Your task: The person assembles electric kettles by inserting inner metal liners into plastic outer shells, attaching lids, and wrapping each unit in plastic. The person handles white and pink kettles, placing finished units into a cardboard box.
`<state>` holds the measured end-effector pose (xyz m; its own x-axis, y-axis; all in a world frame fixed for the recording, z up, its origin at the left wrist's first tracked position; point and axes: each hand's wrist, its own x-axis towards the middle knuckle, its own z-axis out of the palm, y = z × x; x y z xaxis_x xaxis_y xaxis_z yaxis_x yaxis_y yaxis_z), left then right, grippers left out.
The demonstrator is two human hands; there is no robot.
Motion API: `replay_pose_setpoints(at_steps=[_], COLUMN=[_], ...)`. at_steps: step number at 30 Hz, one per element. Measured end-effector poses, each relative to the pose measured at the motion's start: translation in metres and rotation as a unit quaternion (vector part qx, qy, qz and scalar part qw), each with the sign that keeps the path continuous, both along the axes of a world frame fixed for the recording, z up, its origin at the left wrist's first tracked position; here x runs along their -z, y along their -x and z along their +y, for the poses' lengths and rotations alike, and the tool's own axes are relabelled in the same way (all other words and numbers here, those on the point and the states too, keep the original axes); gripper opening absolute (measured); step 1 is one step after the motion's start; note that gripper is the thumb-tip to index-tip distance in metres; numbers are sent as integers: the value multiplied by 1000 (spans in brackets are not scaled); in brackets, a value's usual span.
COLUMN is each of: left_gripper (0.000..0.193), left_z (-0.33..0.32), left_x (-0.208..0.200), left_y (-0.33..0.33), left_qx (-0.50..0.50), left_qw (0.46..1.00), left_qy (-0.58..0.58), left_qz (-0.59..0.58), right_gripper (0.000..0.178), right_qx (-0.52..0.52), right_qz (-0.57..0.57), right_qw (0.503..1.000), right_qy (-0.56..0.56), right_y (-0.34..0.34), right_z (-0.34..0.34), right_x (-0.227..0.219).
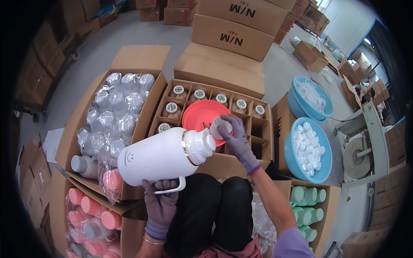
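Observation:
My left hand (160, 204), in a grey-purple glove, is closed under a white vacuum jug (155, 157). The jug is tilted with its neck toward the right; a smiling face is printed on its body, a gold ring circles the shoulder and the handle points down. In my gloved right hand (238, 142) is a small white cup lid (215, 128), gripped just off the jug's neck. Behind the lid, a round red plastic dish (198, 112) rests on a divided carton (267, 142) holding several bottle liners with silvery tops (199, 94).
On the left, an open carton (157, 92) holds plastic-wrapped white jugs; pink-lidded ones (90, 205) sit nearer. Blue basins at right hold small white caps (307, 148) and clear rings (311, 95). Green-lidded jugs (304, 195) fill a carton near my right arm. Stacked cartons (232, 38) stand ahead.

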<state>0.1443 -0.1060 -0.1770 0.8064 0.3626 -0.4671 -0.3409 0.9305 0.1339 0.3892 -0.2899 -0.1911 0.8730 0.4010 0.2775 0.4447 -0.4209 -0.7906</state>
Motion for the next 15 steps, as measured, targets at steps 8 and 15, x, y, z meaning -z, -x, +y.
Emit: replay_pose_setpoints(at_steps=[8, 15], left_gripper=[38, 41], left_z=[21, 2], left_x=[41, 18], left_y=[4, 17], left_qx=[15, 70], left_qw=[994, 985], left_qy=[-31, -18], left_qz=[-101, -157], right_gripper=[44, 47], right_qx=[100, -177], right_qz=[-108, -452], right_qw=[943, 868], right_qy=[297, 102], right_y=[-28, 70], right_z=[-17, -23], right_x=[95, -87])
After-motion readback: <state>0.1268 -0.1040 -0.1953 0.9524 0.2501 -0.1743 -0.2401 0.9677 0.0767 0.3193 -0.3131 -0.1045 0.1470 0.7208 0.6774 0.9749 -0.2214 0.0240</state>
